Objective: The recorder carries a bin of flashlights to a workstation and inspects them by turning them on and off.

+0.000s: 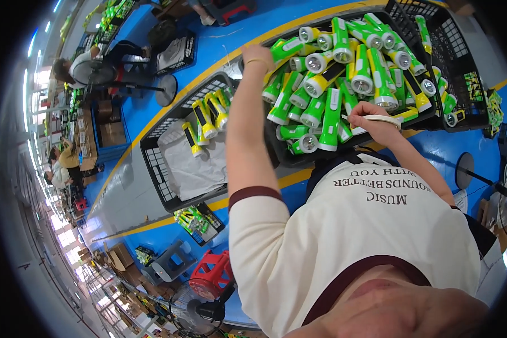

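Someone's bowed head [400, 310] and cream T-shirt [343, 242] fill the foreground. Green-and-yellow flashlights [330, 118] heap a black crate [290, 160]. At its far left corner the left hand [257, 59] meets one; whether its fingers grip, I cannot tell. Over the near edge, the right hand [373, 121] has curled fingers, a white ring-shaped item [386, 119] against it, its hold unclear. More flashlights lie toward the far edge of a paper-lined crate [156, 170] at left.
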Motion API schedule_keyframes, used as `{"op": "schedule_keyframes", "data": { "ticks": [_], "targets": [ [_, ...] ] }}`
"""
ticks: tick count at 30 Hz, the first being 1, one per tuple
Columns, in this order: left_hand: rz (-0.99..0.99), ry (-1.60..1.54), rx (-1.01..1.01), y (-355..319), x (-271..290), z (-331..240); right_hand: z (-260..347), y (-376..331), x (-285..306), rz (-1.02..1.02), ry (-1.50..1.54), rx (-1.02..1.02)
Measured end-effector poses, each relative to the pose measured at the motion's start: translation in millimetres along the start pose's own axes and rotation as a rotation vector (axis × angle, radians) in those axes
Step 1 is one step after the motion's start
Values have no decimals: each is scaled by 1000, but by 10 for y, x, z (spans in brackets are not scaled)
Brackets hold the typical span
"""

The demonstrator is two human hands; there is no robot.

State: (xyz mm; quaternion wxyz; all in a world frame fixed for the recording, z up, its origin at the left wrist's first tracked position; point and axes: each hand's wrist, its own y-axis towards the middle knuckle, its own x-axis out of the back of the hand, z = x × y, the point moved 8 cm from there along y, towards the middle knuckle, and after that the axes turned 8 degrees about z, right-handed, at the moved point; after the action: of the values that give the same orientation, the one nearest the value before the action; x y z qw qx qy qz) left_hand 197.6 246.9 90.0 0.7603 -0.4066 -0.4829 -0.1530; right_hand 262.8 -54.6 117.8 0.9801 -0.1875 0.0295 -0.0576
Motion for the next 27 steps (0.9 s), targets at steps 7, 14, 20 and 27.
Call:
{"op": "schedule_keyframes", "data": {
  "ticks": [7, 14, 20, 27],
  "targets": [
    [-81, -1880, -329, -1097, -227, -472, 472, -68, 99, 29, 186, 74],
    [-296, -2249, -673, -2212, 126, -1013, 812, 106, -482, 379, 530, 191],
    [-571, -1777, -466, -2496, 19, -766, 996, 37, -736, 363, 108, 267],
    [-721, -1876, -410, -2646, -238, -584, 1064, 31, -1017, 236, -267, 333]
  ]
}}
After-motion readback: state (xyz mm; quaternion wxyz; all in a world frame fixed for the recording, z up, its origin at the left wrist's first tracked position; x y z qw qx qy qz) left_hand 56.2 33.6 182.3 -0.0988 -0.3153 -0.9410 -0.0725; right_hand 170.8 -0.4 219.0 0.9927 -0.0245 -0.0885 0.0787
